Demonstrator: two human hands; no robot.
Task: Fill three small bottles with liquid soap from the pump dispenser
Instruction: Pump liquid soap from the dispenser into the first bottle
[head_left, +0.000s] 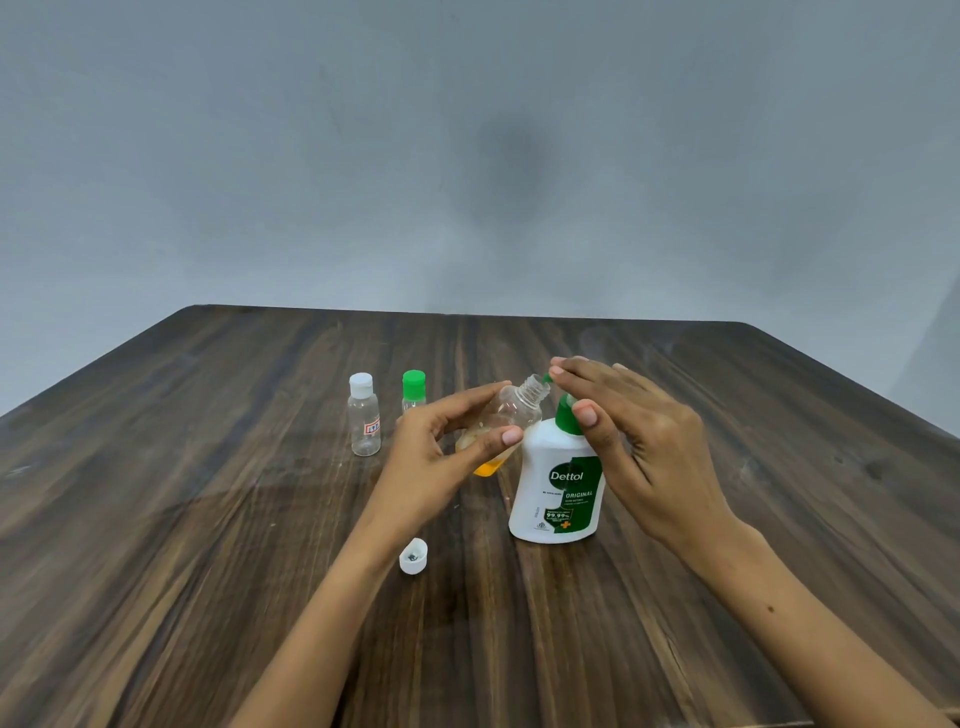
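Risk: soap missing the narrow neck and running down the open bottle (506, 415), should its tilted mouth slip off the spout.
Cause: a hard press on the pump dispenser (558, 478) rocking it, or a loosening pinch.
Left hand (441, 452): thumb and fingers curled round the open bottle, held tilted above the desk (208, 519), orange soap pooled at its low end.
Right hand (634, 431): fingers straight over the green pump head, gripping nothing.
Bottle mouth: just beside the spout, under the right fingertips.
Waiting: white-capped bottle (363, 415) and green-capped bottle (413, 391), far left, capped.
Loose cap (414, 556): near, beside the left wrist.
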